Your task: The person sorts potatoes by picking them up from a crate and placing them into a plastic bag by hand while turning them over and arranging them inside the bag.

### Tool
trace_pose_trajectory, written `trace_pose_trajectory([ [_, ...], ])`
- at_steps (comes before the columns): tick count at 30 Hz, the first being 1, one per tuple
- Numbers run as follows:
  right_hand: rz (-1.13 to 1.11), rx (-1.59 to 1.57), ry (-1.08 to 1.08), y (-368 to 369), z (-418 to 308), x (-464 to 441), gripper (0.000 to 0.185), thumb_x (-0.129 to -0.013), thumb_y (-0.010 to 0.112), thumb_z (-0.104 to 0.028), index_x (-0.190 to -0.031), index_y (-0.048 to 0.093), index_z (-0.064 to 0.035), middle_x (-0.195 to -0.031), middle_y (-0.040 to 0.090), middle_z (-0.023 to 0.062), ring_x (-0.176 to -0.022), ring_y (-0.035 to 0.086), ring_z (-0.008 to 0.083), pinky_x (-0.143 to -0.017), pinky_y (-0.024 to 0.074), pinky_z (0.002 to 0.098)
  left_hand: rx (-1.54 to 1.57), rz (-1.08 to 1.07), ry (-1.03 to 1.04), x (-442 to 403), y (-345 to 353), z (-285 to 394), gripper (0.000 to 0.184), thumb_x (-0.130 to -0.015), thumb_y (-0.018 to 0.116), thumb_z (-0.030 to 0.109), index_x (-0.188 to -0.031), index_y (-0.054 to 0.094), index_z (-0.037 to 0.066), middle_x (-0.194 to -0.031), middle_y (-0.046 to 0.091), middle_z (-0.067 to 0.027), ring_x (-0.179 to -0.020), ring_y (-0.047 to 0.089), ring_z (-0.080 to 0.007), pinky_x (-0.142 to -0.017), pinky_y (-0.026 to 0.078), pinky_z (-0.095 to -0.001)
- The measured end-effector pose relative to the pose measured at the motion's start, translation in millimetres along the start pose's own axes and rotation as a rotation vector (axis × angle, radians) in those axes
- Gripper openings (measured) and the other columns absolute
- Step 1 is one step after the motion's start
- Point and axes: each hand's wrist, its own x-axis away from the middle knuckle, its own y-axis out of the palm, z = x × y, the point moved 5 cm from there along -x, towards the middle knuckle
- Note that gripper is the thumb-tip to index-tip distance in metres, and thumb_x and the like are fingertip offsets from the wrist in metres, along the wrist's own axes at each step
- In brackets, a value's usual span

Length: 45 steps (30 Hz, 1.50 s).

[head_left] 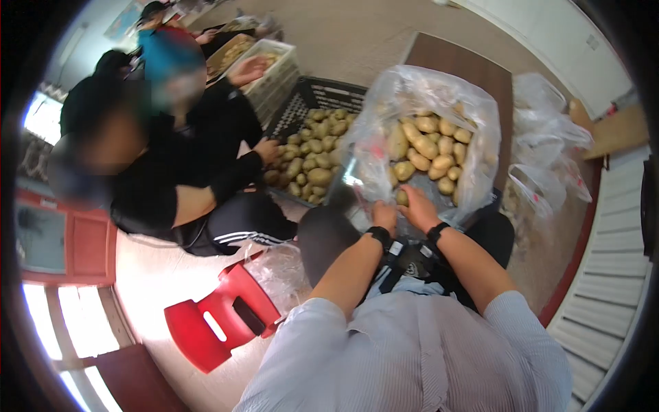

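My right hand [420,209] is closed on a small potato [402,198] at the near edge of a clear plastic bag [475,103]. Close beside it on the left, my left hand [384,216] has its fingers bent near the bag's edge; what it holds, if anything, is too small to make out. Many yellow potatoes [424,147] lie inside the open bag, beyond both hands. Left of the bag stands a black crate [334,88] full of potatoes [314,154].
A co-worker [158,178] sits at the left, one hand at the crate. Others sit farther back by white crates [274,79]. A red chair [220,319] stands at lower left. Plastic bags [546,147] lie right of the brown table [473,62].
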Motion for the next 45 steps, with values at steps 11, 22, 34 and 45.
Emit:
trace_pose_trajectory([
  [11,0.115,-0.251,0.136,-22.4,44.0,-4.6,0.049,-0.083,0.063,-0.025,-0.129,0.051,-0.0129,-0.113,0.062,0.0238,-0.106,0.060,0.0388,-0.090,0.0476,0.0445,-0.365,0.474,0.023,13.9,-32.1,15.2,0.023,-0.079,0.066,0.015,-0.095,0.059,0.000,-0.082,0.064,-0.0123,-0.075,0.062,-0.0290,-0.068,0.050,-0.0404],
  [22,0.025,-0.708,-0.060,-46.2,-64.2,-9.9,0.045,-0.091,0.056,-0.032,-0.124,0.053,-0.0016,-0.098,0.066,0.0153,-0.087,0.065,0.0252,-0.076,0.0499,0.0355,0.739,-0.327,-0.707,20.5,-95.3,171.6,0.035,-0.095,0.054,0.042,-0.111,0.057,0.011,-0.100,0.061,-0.0039,-0.069,0.057,-0.0180,-0.057,0.043,-0.0342],
  [34,0.087,-0.308,-0.003,-53.5,-35.4,-0.8,0.036,-0.092,0.060,-0.023,-0.119,0.057,0.0011,-0.106,0.063,0.0204,-0.097,0.063,0.0390,-0.083,0.0495,0.0419,1.054,-0.124,-0.649,-38.7,-139.5,154.3,0.038,-0.099,0.048,0.045,-0.117,0.046,0.011,-0.098,0.062,-0.0138,-0.065,0.060,-0.0265,-0.050,0.050,-0.0320],
  [45,0.069,0.069,-0.172,-31.2,-40.6,-17.5,0.039,-0.086,0.054,-0.008,-0.125,0.051,-0.0050,-0.125,0.055,0.0165,-0.094,0.063,0.0402,-0.081,0.0510,0.0500,1.098,0.057,-0.691,-94.0,-208.1,72.2,0.042,-0.101,0.045,0.039,-0.118,0.045,0.000,-0.102,0.056,-0.0206,-0.079,0.059,-0.0321,-0.063,0.054,-0.0416],
])
